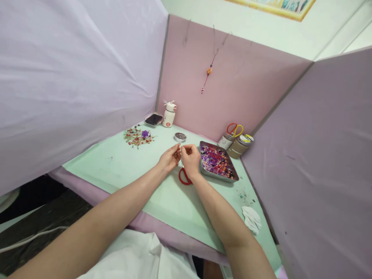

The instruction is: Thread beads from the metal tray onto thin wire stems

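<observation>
My left hand [170,158] and my right hand [190,157] meet above the table [139,170], fingertips close together. Both are closed in a pinch on something small and pale, too small to name. Red-handled scissors [185,177] lie just under my right hand, their blades partly hidden by it. Beside that hand, to the right, stands a metal tray [216,178] filled with purple, red and orange beads [215,159]. A small round tin [180,136] sits just beyond my fingertips.
Beaded strands [136,137] with a purple bead cluster [145,134] lie at left. Behind them are a phone [154,119] and a white bottle [169,115]. Two cans [240,145] with scissors [235,130] stand back right. A white cloth [251,219] lies near right; a beaded cord [209,71] hangs behind.
</observation>
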Action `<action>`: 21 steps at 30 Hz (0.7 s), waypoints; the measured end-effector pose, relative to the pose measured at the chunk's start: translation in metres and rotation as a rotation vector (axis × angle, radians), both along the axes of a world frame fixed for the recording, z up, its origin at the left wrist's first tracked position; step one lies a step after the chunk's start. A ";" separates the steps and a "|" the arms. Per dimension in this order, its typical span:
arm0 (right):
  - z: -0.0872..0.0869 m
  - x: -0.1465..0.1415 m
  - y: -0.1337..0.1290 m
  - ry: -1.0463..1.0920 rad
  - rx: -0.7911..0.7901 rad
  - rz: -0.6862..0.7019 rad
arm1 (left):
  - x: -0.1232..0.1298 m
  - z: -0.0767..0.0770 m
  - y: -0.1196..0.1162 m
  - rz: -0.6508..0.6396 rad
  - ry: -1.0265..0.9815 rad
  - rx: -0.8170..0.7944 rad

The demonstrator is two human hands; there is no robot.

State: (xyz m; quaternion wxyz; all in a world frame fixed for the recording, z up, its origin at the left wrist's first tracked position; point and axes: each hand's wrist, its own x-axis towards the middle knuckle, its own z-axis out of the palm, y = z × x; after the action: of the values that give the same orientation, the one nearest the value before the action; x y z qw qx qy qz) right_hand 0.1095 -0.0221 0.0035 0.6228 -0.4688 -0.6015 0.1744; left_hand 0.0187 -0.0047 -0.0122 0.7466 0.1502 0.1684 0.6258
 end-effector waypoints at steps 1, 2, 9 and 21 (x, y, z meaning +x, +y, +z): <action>0.000 0.000 0.000 -0.004 0.000 -0.001 | -0.001 0.000 0.000 -0.006 0.007 0.012; 0.000 0.000 0.000 -0.009 0.002 -0.004 | -0.001 0.001 0.000 -0.012 0.015 0.025; -0.001 0.001 -0.001 -0.081 0.033 -0.021 | 0.000 -0.001 -0.002 -0.005 0.080 0.072; -0.003 -0.002 -0.003 -0.157 0.047 -0.043 | 0.003 -0.007 0.001 0.061 0.073 0.070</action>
State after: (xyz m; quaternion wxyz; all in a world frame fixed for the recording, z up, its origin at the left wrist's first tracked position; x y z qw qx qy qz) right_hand 0.1077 -0.0253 0.0006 0.5882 -0.4790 -0.6423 0.1094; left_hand 0.0213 -0.0036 -0.0188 0.7147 0.1940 0.1780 0.6480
